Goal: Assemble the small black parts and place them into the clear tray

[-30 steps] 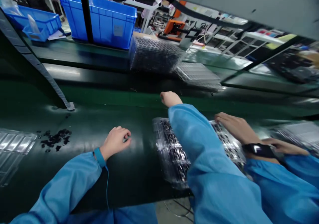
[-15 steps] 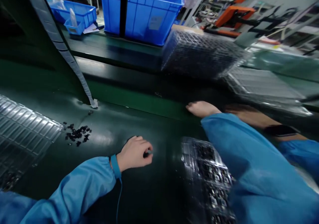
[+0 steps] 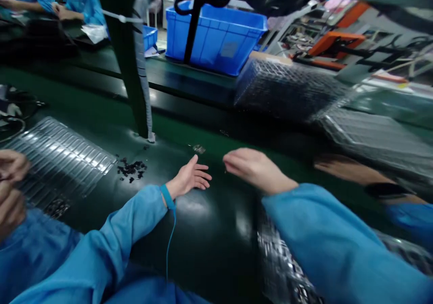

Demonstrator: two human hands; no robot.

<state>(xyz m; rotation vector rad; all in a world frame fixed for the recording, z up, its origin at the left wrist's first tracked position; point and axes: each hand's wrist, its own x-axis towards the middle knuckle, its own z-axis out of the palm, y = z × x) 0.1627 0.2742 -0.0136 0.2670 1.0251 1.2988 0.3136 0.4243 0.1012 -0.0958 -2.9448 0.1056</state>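
Note:
My left hand point(image 3: 189, 180) lies open on the dark green conveyor belt point(image 3: 203, 232), fingers spread and empty, a blue wrist strap on its wrist. My right hand point(image 3: 253, 168) hovers just to its right, fingers loosely extended, holding nothing. A small grey part point(image 3: 199, 149) lies on the belt just beyond both hands. A clear blister tray of small black parts point(image 3: 280, 268) sits under my right sleeve. A loose heap of small black parts point(image 3: 131, 168) lies left of my left hand.
A co-worker's hands point(image 3: 11, 186) work at the left over a clear ribbed tray point(image 3: 64, 155). Another person's forearm with a black watch point(image 3: 382, 190) reaches in at the right. A wrapped post point(image 3: 144, 69), stacked clear trays point(image 3: 287, 87) and a blue crate point(image 3: 219, 38) stand behind.
My left hand opened from a closed pinch and moved forward. My right hand drew back and left toward it. The view swung left, bringing the left co-worker's hands in.

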